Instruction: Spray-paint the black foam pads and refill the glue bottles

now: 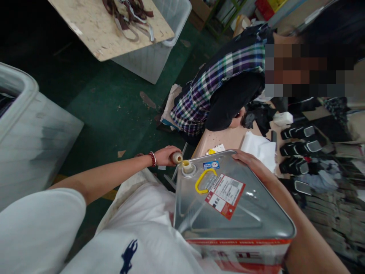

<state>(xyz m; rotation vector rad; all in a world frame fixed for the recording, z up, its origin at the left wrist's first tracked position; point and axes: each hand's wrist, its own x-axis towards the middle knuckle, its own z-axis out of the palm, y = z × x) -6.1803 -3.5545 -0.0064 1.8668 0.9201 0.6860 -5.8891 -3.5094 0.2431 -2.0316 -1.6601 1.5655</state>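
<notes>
A large square metal can (251, 205) leans against my body, with a red-and-white label on its top and a yellow carry handle (196, 186). Its pale spout (187, 166) stands at the corner nearest my left hand (168, 155). That hand, closed, holds a small pale bottle (177, 157) whose open mouth is right beside the spout; I cannot tell whether liquid passes between them. Along the can's far right edge, my right hand (246, 159) is wrapped over the rim and steadies the can. Part of its fingers is hidden.
A co-worker in a plaid vest (228, 64) sits at a workbench (212, 139) just beyond the can. Several black items with metal frames (299, 148) lie on it. White bins (42, 118) stand left, and a board (94, 30) with straps lies on another bin.
</notes>
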